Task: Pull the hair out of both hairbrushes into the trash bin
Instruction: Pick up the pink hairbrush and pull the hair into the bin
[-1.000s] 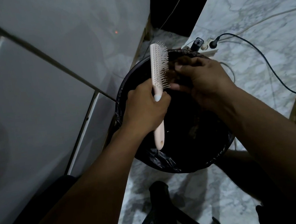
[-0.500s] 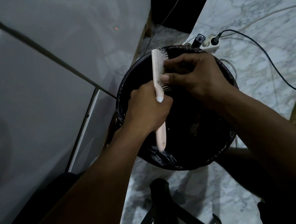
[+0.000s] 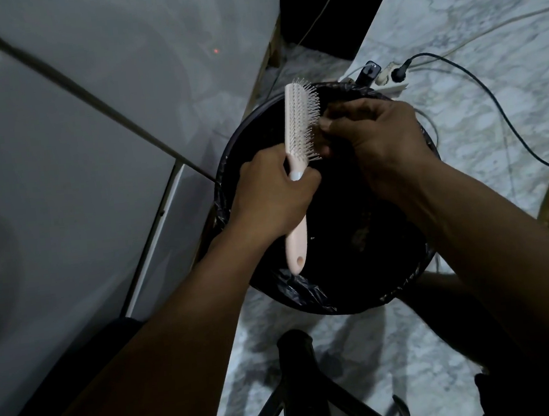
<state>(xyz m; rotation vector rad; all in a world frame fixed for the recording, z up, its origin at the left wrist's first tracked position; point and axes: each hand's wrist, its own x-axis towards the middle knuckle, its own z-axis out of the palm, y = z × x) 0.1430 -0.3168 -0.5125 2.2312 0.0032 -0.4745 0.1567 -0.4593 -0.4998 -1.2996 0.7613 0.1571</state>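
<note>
right hand (image 3: 380, 140) shifted off the hairbrush (image 3: 299, 145) back, onto bristles

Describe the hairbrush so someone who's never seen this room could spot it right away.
Find the round trash bin lined with a black bag, on the marble floor beside the white cabinet. Over its left side, the left hand holds the hairbrush by its handle, bristles facing the right hand. It is the only pale pink thing there, long and narrow, with a hole in the handle's end.

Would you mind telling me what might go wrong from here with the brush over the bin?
The right hand picks at the brush bristles near the bin rim's far side, so loosened hair could fall outside. In this dim light, leftover strands may be missed. The left hand holds only the neck, so hard tugs could twist the brush.
</note>
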